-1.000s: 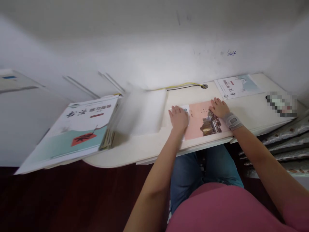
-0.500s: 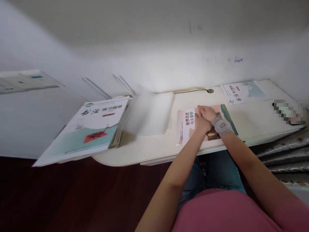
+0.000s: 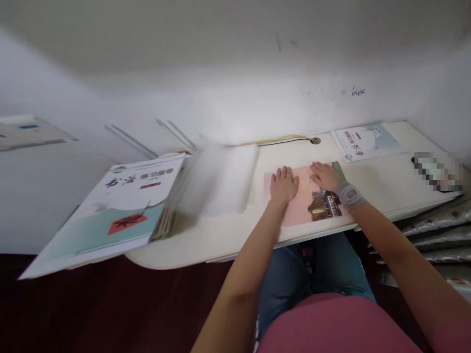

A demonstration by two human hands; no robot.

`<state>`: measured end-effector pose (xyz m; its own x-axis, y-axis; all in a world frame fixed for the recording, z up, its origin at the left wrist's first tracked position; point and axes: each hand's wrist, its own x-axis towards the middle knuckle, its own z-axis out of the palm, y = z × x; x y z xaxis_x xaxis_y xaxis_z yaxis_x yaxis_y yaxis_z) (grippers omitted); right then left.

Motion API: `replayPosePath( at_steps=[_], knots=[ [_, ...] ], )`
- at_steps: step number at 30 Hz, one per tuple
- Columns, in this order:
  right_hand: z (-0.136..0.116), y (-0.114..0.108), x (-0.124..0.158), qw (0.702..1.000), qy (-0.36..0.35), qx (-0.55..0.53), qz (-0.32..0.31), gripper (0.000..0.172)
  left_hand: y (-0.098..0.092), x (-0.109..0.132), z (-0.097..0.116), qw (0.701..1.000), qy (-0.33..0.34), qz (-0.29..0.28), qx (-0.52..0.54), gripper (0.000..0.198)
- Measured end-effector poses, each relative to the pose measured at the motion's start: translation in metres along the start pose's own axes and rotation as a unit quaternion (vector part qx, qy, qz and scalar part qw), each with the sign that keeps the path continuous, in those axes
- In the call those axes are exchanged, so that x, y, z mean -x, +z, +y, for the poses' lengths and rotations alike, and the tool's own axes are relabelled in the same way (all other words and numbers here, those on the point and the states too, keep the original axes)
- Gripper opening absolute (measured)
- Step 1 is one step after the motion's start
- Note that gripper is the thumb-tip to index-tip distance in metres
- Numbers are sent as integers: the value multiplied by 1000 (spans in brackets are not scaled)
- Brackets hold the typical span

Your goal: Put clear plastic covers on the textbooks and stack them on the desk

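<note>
A pink booklet [image 3: 297, 211] with a picture of a building and a green corner lies flat near the front edge of the white desk. On its left part rests my left hand [image 3: 284, 186], palm down with fingers stretched out. My right hand [image 3: 326, 176], with a grey band on the wrist, lies flat on the booklet's upper right part, fingers forward. Neither hand grips anything. Parts of the cover's left side are hidden under my left hand.
To the left, a stack of booklets [image 3: 143, 196] overhangs the rounded desk end. Beside it are blurred whitish translucent sheets [image 3: 228, 181]. Another booklet [image 3: 368, 142] lies at the back right, near a pixelated phone-like object [image 3: 436, 171]. A yellow cable [image 3: 279, 138] runs along the wall into a hole.
My hands were crossed together over the booklet; now they are spread apart, the left hand further left. The printed title visible before no longer shows. The view has shifted slightly.
</note>
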<state>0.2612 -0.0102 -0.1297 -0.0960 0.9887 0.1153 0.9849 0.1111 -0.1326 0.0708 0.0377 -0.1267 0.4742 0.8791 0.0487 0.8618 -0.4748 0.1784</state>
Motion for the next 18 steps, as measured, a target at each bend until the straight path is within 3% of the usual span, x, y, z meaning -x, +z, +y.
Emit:
replayPosePath(
  at_steps=[6,12,15,18],
  knots=[
    [31,-6,12,999,33,30,11,51,-4,6,-23,998,-55,35,-1,61],
    [40,-10,15,994,48,94,36,44,-4,10,-32,985,-131,102,48,58],
    [37,-14,8,993,50,107,31,36,-3,10,-40,973,-131,125,141,56],
    [34,-17,-1,991,53,119,26,31,-4,8,-49,930,-156,175,283,53]
  ],
)
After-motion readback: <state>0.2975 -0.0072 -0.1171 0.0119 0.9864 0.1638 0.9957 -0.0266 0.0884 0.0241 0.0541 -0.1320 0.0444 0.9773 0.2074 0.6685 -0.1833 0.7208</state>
